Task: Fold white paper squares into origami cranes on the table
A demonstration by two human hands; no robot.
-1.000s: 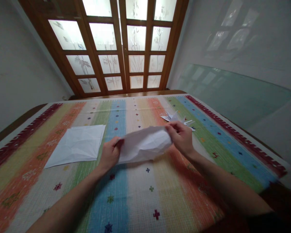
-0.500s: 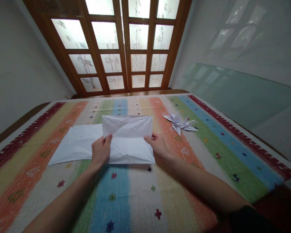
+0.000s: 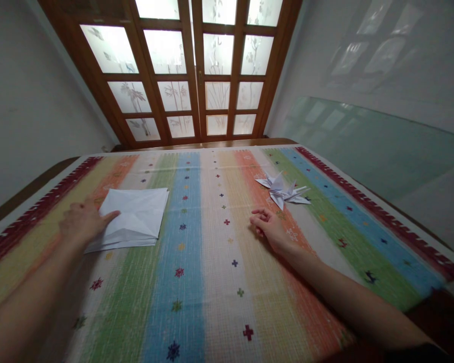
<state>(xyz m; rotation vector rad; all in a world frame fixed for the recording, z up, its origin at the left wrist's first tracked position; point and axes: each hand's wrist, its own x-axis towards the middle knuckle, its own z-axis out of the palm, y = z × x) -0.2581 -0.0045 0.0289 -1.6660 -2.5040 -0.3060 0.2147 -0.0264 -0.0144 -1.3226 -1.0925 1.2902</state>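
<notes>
White sheets of creased paper (image 3: 138,214) lie stacked on the left of the striped tablecloth. Over the stack's left edge is my left hand (image 3: 81,222), slightly blurred, its thumb on the top sheet and its fingers spread out to the left. My right hand (image 3: 269,228) rests on the cloth right of centre, holding nothing, with loosely curled fingers that stay a little apart. Just beyond it sit folded white paper cranes (image 3: 282,191), close together; how many is hard to make out.
A colourful striped tablecloth (image 3: 215,282) covers the table. Wooden doors with frosted panes (image 3: 217,55) stand past the far edge. A pale glass panel (image 3: 363,146) runs along the right wall, and a plain wall rises on the left.
The paper stretched between both hands has moved left onto the stack. My left hand has gone left with it; my right hand has let go and shifted slightly right, down to the cloth.
</notes>
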